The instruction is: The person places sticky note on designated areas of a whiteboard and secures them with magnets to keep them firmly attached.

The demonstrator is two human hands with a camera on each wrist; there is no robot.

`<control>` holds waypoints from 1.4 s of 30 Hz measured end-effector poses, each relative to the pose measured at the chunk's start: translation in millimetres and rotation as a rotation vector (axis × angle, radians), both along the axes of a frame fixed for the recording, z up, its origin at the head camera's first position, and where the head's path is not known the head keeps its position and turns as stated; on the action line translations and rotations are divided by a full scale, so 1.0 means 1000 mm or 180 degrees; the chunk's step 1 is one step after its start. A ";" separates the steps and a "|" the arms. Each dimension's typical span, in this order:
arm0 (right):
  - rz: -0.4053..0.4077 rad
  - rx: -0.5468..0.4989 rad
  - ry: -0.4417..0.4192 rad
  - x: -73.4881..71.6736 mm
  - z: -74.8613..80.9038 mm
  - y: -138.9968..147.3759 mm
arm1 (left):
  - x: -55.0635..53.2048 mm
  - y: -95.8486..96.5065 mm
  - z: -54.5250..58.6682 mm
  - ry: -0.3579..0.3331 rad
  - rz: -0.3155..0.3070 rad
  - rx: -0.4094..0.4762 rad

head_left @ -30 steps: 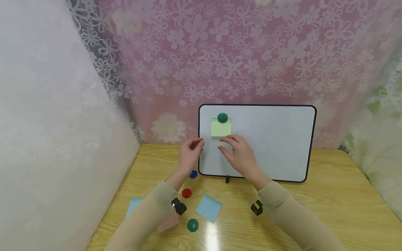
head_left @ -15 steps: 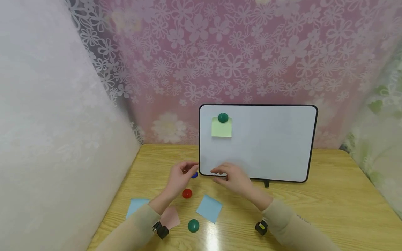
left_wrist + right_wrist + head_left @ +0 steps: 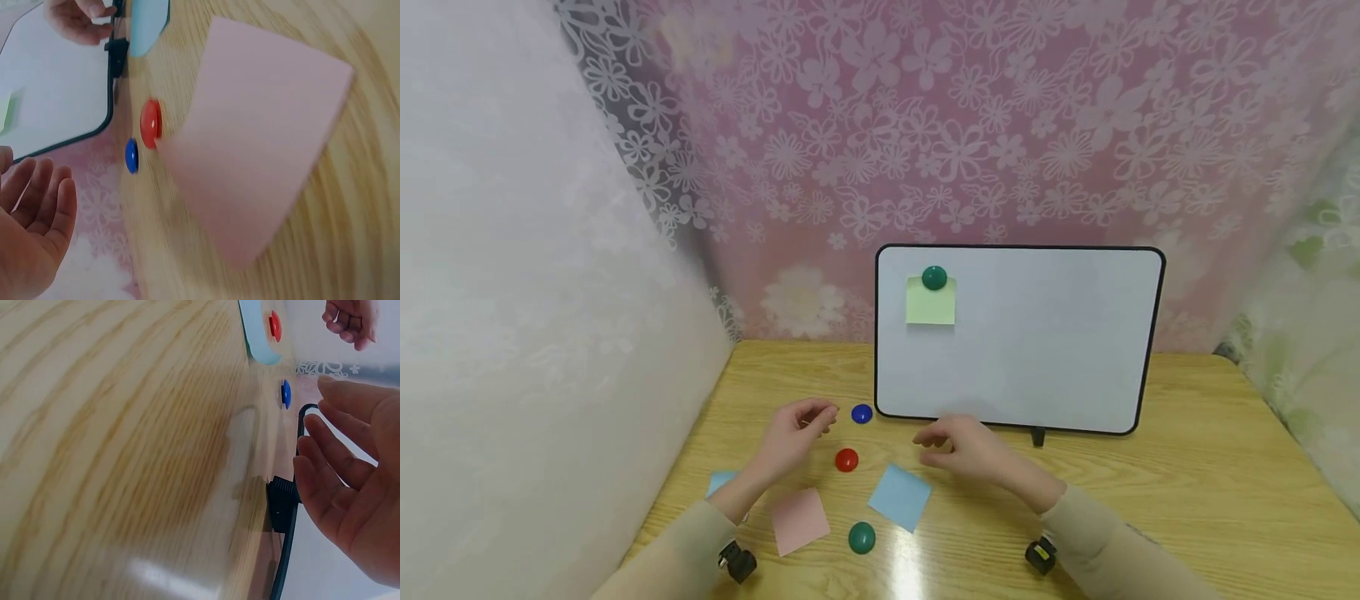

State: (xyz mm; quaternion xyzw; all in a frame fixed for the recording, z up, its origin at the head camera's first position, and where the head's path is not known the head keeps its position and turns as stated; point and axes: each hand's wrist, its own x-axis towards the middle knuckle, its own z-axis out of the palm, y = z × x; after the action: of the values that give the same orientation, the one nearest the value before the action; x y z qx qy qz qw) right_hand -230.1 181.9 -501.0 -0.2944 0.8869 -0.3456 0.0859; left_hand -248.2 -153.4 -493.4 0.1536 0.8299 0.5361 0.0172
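Blue note (image 3: 900, 497) and red magnet (image 3: 846, 460) lie on the table (image 3: 1217, 442), within reach; left hand (image 3: 793, 435) and right hand (image 3: 967, 450), fingers relaxed, grip nothing; blue magnet (image 3: 862, 413) sits beside the whiteboard (image 3: 1037, 342), where green magnet (image 3: 934, 277) pins up pale-green note (image 3: 930, 308)

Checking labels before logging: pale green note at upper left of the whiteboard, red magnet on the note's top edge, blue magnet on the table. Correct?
Not quite: the magnet on the note is green, as the head view shows. The rest holds: note at upper left of the whiteboard, blue magnet on the table.
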 end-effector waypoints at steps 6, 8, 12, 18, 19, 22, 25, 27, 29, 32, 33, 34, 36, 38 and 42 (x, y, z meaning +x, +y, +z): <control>0.0048 0.0003 -0.0064 0.002 -0.001 0.006 | 0.002 -0.023 0.006 0.0132 0.0042 -0.0275; 0.0051 0.0025 -0.0070 0.003 -0.001 0.008 | 0.002 -0.031 0.007 0.0202 0.0075 -0.0346; 0.0021 0.0079 -0.0148 0.006 -0.002 0.010 | 0.005 -0.048 0.006 0.0285 0.0182 -0.0462; -0.0044 0.0107 -0.0285 0.010 -0.004 0.009 | 0.014 -0.062 0.004 0.0420 0.0245 -0.0645; -0.0053 0.0111 -0.0281 0.011 -0.004 0.008 | 0.015 -0.063 0.004 0.0439 0.0237 -0.0679; -0.0052 0.0094 -0.0223 0.013 -0.006 0.006 | 0.019 -0.065 0.003 0.0422 0.0241 -0.0787; -0.0024 0.0061 -0.0163 0.015 -0.007 0.003 | 0.023 -0.067 0.001 0.0356 0.0230 -0.0841; 0.0011 0.0032 -0.0128 0.017 -0.007 0.000 | 0.026 -0.068 -0.001 0.0311 0.0198 -0.0843; 0.0042 0.0027 -0.0086 0.020 -0.006 -0.003 | 0.027 -0.069 -0.004 0.0264 0.0133 -0.0835; 0.0092 0.0067 0.0019 0.023 -0.005 -0.008 | 0.030 -0.070 -0.008 0.0205 0.0005 -0.0841; 0.0103 0.0081 0.0049 0.025 -0.005 -0.010 | 0.031 -0.070 -0.009 0.0201 -0.0045 -0.0857; 0.0122 0.0111 0.0085 0.026 -0.005 -0.012 | 0.032 -0.070 -0.011 0.0208 -0.0091 -0.0881; 0.0169 0.0137 0.0137 0.028 -0.005 -0.017 | 0.036 -0.069 -0.012 0.0225 -0.0187 -0.0912; 0.0205 0.0172 0.0152 0.030 -0.005 -0.022 | 0.039 -0.068 -0.013 0.0272 -0.0277 -0.0966; 0.0319 0.0199 0.0149 0.035 -0.001 -0.032 | 0.044 -0.066 -0.013 0.0300 -0.0428 -0.1035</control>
State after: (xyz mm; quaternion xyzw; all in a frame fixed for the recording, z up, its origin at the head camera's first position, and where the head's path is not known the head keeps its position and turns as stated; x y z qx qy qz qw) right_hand -195.0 149.4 -502.4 -0.3437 0.8831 -0.3060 0.0915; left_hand -204.0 -219.4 -506.1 0.2290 0.8933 0.3848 0.0387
